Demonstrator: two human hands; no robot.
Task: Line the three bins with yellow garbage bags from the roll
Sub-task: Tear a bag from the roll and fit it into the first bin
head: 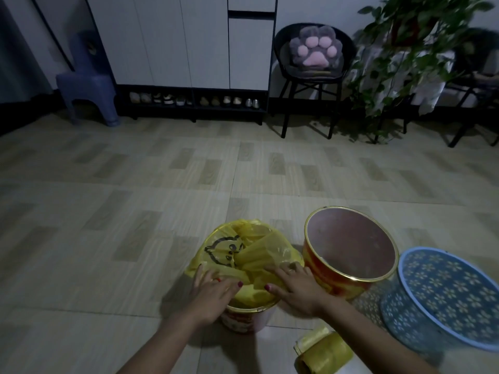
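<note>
Three bins on tiled floor [135,190], near centre to right. Leftmost bin [244,318]: yellow garbage bag [243,252] inside, plastic draped over far and left rim, crumpled in the mouth, black cartoon print on far-left part. Near rim bare, gold edge showing.

Left hand [213,290]: fingers spread, pressed on bag at near-left rim; grasp or flat press, cannot tell. Right hand [293,286]: palm down, fingers splayed flat on bag at near-right rim, not clenched.

Middle bin [351,249]: red and gold, unlined, just right of first, touching or nearly so. Blue bin [442,295]: flower-pattern cutouts, unlined, farthest right, just beside middle bin.

Roll of yellow bags [324,352]: lying on floor near bottom edge, right of first bin, loose end partly unrolled to left.

Far wall: black chair [313,85] with paw cushion [316,48], purple stool [86,90], potted plant [405,49].
</note>
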